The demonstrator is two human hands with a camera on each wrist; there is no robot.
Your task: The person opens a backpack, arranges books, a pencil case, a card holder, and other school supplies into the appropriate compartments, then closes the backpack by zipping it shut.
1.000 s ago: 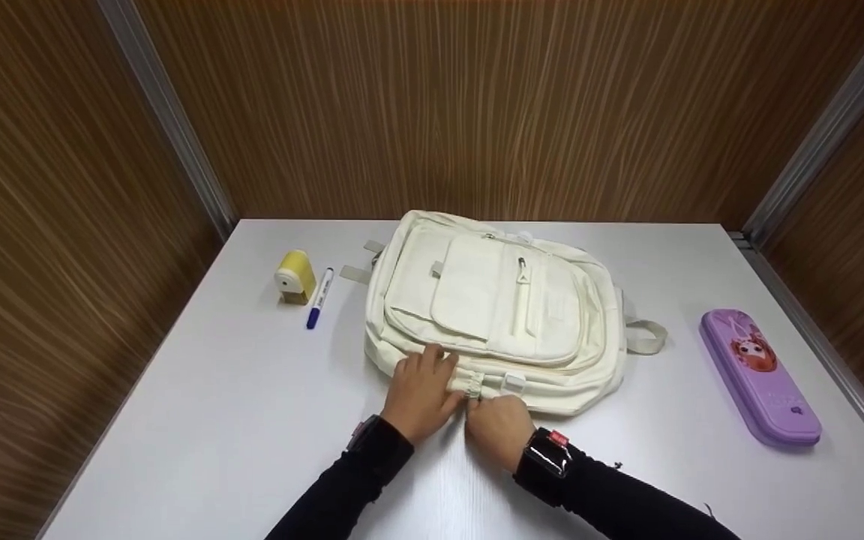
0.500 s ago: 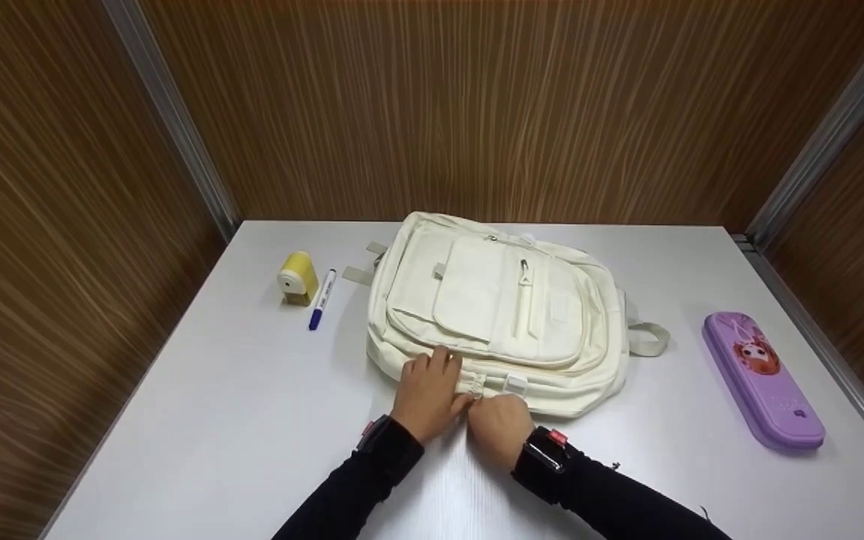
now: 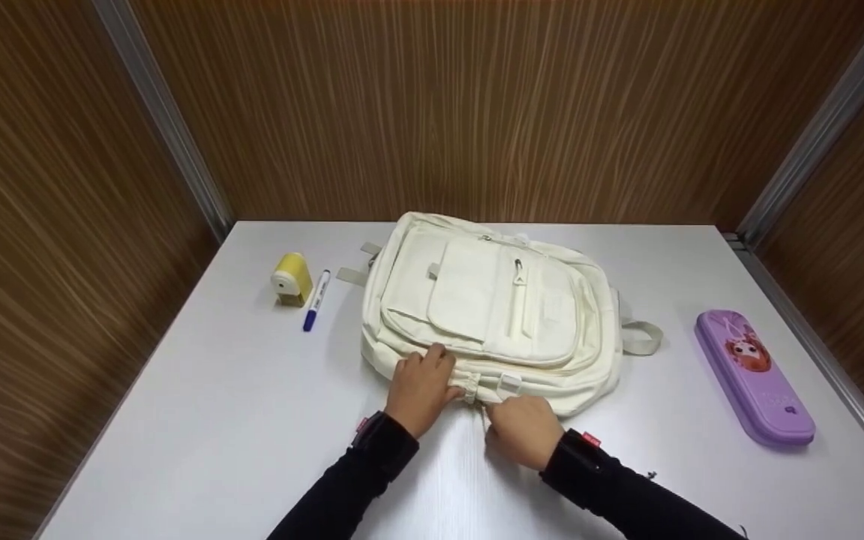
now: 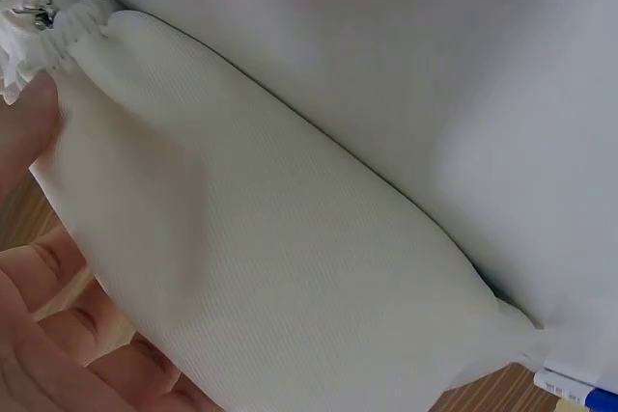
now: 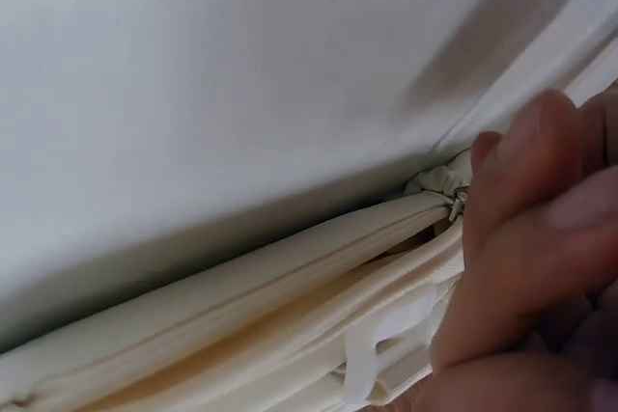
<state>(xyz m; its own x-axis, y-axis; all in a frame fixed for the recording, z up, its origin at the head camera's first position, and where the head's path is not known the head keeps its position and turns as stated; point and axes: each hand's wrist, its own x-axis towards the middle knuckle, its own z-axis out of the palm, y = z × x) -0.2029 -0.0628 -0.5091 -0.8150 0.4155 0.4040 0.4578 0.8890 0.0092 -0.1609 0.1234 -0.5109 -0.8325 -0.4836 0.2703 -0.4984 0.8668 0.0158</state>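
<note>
My right hand (image 3: 523,429), pinching the zipper pull (image 3: 486,409) at the near edge of the backpack (image 3: 488,307) mid-table, had drawn back toward me and rightward; my left hand (image 3: 421,386) stayed pressed flat on the fabric.

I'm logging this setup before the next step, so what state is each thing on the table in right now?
backpack: lying flat, front up, front pockets zipped.
left hand: pressing on the backpack's near edge.
right hand: pinching a zipper pull at that edge.
pencil case: closed, lying flat.
marker: capped, lying flat.
pencil sharpener: standing beside the marker.
</note>
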